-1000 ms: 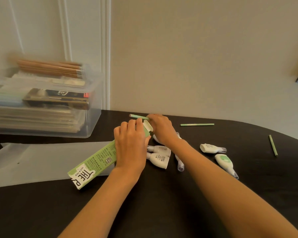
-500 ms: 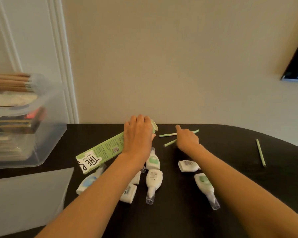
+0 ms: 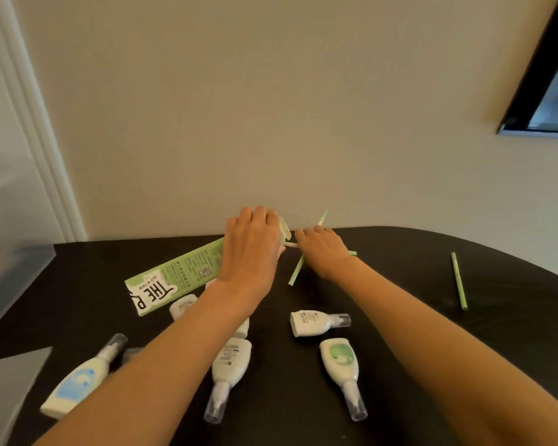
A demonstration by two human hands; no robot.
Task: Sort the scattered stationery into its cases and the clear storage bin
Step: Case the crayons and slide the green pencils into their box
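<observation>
A long green pencil box lies tilted on the black table. My left hand grips its far end, where the flap stands open. Just to the right, my right hand holds green pencils; one sticks up past my fingers and another points toward the box mouth. One more green pencil lies alone at the right. Several white correction tape dispensers lie scattered nearer to me; one has a blue label.
The clear storage bin shows blurred at the left edge. A pale sheet lies at the table's near left. The wall stands right behind the table's far edge. A dark frame hangs at upper right.
The camera turned right, so the bin slid to the left edge. My right hand gathered the two pencils off the table and brought them back toward the box mouth.
</observation>
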